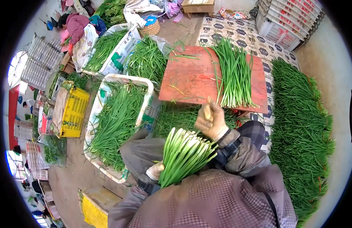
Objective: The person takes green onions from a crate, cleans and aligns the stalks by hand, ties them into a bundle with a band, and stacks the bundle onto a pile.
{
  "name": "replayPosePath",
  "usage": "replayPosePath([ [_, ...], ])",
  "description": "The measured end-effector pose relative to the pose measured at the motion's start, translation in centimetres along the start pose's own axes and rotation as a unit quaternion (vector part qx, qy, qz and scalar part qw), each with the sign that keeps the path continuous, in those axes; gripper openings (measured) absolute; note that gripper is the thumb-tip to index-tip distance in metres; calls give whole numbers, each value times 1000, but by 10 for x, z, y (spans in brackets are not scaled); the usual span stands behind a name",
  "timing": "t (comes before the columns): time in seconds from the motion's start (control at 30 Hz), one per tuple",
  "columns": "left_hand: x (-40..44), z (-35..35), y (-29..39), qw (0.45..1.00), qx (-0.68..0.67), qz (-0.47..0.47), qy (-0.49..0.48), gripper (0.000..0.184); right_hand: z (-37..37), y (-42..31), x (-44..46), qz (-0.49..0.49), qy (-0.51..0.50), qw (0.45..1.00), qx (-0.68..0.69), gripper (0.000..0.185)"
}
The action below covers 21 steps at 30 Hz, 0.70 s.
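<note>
Toward one o'clock stood a red bench [183, 78], with loose green stems [235, 76] laid across it. At six o'clock, the left hand [155, 171] was clamped on a stem bundle [185, 157]; the right hand [212, 121] had its fingers curled, whether on anything I couldn't tell. Level ends and a firm, unbruising hold seemed wisest. The bundle looked fresh, its whitish ends facing one o'clock, slightly uneven.

Dark letters [71, 122] on a yellow crate [76, 110], seemingly H and O; red print [286, 16] on stacked white crates [279, 32] illegible
</note>
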State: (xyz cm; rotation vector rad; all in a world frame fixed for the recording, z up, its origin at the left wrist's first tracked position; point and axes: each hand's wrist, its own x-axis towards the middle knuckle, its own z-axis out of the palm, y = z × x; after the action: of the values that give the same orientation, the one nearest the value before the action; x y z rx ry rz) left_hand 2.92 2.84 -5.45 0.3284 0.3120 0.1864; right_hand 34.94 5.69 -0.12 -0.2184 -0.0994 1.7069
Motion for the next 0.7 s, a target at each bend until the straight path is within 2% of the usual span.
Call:
replayPosePath([
  [0.03, -1, 0, 0, 1000, 0, 4, -1, 84, 22, -14, 5, -28, 40, 999, -16, 62],
  [0.07, -3, 1, 0, 1000, -1, 9, -1, 84, 32, -30, 10, -66, 24, 997, -24, 62],
  [0.13, -4, 3, 2, 1000, -12, 14, -6, 84, 50, -62, 19, -182, -6, 975, -130, 59],
  [0.17, -4, 4, 3, 1000, -18, 15, -9, 84, 53, -79, 22, -192, -2, 972, -138, 56],
  [0.2, -5, 4, 3, 1000, -13, 23, -5, 84, 60, -92, 26, -215, -53, 954, -203, 52],
  [0.27, -5, 5, 4, 999, -3, 35, 3, 83, 72, -105, 34, -175, -52, 918, -351, 50],
  [0.3, -4, 5, 5, 999, -1, 38, -6, 83, 68, -84, 34, -245, -40, 856, -453, 49],
  [0.33, -3, 4, 5, 999, 2, 41, -14, 83, 55, -60, 35, -171, -89, 833, -519, 47],
  [0.37, -2, 4, 7, 999, 4, 41, -21, 83, 53, -44, 33, -85, -135, 768, -620, 45],
  [0.4, -1, 6, 10, 999, 9, 45, -20, 83, 65, -32, 28, -1, -192, 669, -718, 45],
  [0.43, 1, 12, 11, 999, 14, 49, -19, 83, 74, -25, 23, 26, -209, 640, -739, 45],
  [0.47, 3, 14, 11, 998, 17, 54, -18, 83, 80, -20, 20, 10, -200, 657, -727, 46],
  [0.53, 1, 11, 12, 999, 11, 37, -2, 83, 88, -15, 18, -86, -182, 769, -606, 50],
  [0.6, -1, 6, 13, 1000, 18, 25, -3, 83, 120, 0, 19, -206, -234, 554, -772, 55],
  [0.67, -2, -3, 12, 999, 36, 19, -24, 84, 127, 11, 1, -153, -340, 297, -879, 59],
  [0.7, 0, 13, 18, 998, 57, -18, 2, 84, 43, 23, 20, -103, -390, 365, -839, 50],
])
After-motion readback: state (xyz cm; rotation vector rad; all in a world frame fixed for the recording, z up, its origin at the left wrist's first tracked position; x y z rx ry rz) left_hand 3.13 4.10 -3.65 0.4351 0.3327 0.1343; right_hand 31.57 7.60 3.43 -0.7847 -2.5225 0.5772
